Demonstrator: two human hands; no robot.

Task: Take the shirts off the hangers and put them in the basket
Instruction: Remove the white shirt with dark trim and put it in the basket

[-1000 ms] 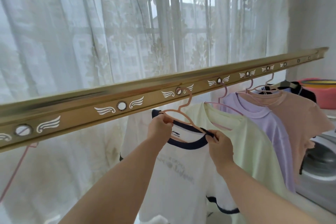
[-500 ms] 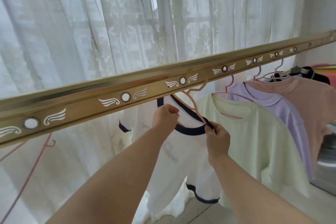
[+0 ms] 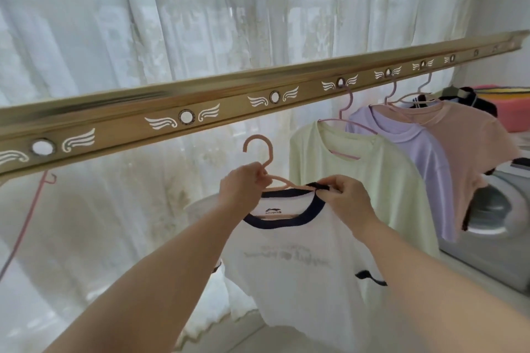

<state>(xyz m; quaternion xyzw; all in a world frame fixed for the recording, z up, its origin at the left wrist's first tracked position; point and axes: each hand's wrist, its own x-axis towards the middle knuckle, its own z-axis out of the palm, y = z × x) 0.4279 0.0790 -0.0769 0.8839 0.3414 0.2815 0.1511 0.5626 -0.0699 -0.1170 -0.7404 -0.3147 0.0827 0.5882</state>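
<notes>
A person, seen from their own head camera, works a white shirt [image 3: 301, 272] loose from a pink hanger [image 3: 257, 137] beneath a gold rail [image 3: 229, 107]. The hanger's hook is free of the rail and sits just below it.

The left hand [image 3: 242, 189] has its grip clenched on the hanger's neck, just under the hook. The right hand [image 3: 347, 200] pinches the navy collar [image 3: 315, 206] at the shoulder end of the hanger, drawing it up over the arm.

The shirt looks light, soft and limp. It should give no resistance but will drape and slump once freed. The ribbed collar is probably the part to hold, since it stretches enough to clear the hanger's end. The hanger appears thin, stiff and light, and is best steadied at the neck, where it is held now.

The shirt's long axis runs top to bottom, collar up and hem down, with the printed front facing the camera. The hanger's arms run roughly left to right, tilted a little. The hook points up, with its open side to the left.

To the right, three more shirts, green [image 3: 358, 189], purple [image 3: 421, 152] and peach [image 3: 473, 146], hang from the rail on their own hangers. A pink tub [image 3: 504, 93] at far right may be the basket; that cannot be told.
</notes>
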